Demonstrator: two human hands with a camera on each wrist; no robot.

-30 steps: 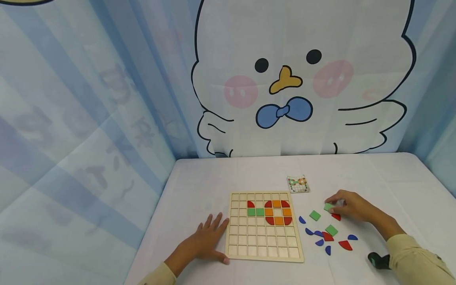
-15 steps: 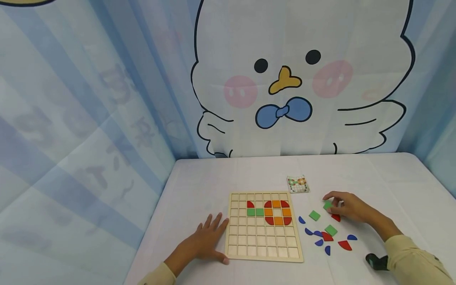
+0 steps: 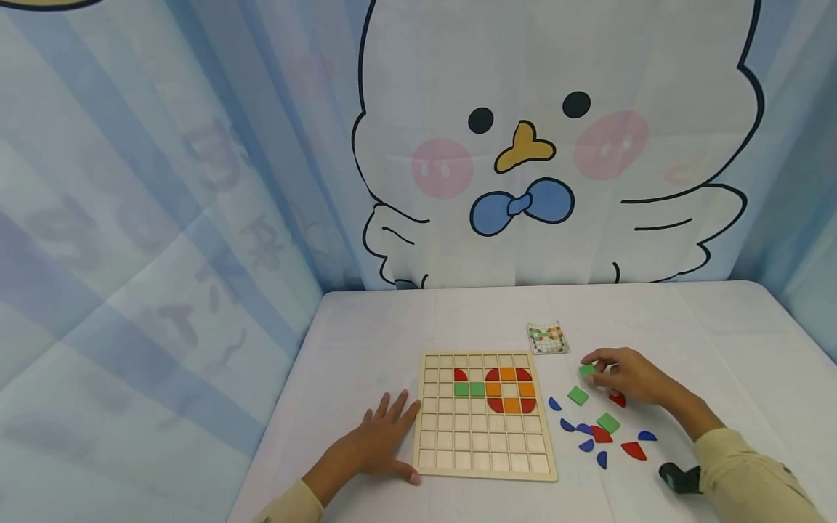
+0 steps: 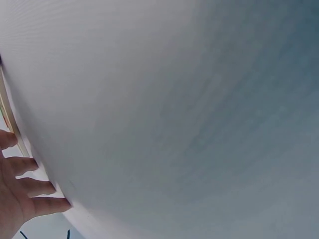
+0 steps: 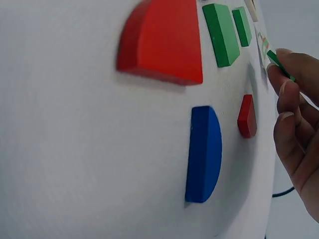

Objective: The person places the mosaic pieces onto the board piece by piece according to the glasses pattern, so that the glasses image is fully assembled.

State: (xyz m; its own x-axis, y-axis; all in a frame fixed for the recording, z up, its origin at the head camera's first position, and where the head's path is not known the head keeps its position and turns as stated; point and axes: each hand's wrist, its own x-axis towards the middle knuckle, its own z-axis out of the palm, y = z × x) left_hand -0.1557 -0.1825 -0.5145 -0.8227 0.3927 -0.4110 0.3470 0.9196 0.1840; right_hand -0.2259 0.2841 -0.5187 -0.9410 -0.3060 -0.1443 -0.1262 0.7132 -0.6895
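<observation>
Between thumb and fingers my right hand [image 3: 628,374] pinches a green square tile [image 3: 586,370], held above the table to the right of the board. The same tile appears edge-on in the right wrist view. My left hand [image 3: 378,444] lies with fingers spread at the left edge of the wooden grid board [image 3: 485,443], its fingertips and thumb at the rim. In the board's upper part sit a ring of orange [image 3: 512,405] and red [image 3: 528,405] pieces, two green squares [image 3: 461,388] and a red quarter piece [image 3: 461,375].
Right of the board lie two loose green squares [image 3: 608,423], several blue half-round pieces [image 3: 602,459] and red quarter pieces [image 3: 633,450]. A small pattern card [image 3: 548,338] rests behind the board. A printed curtain [image 3: 523,240] hangs beyond the table's back edge.
My right hand has lifted the green square and moved slightly left toward the board, uncovering more of the red piece beneath it. My left hand has stayed put.
</observation>
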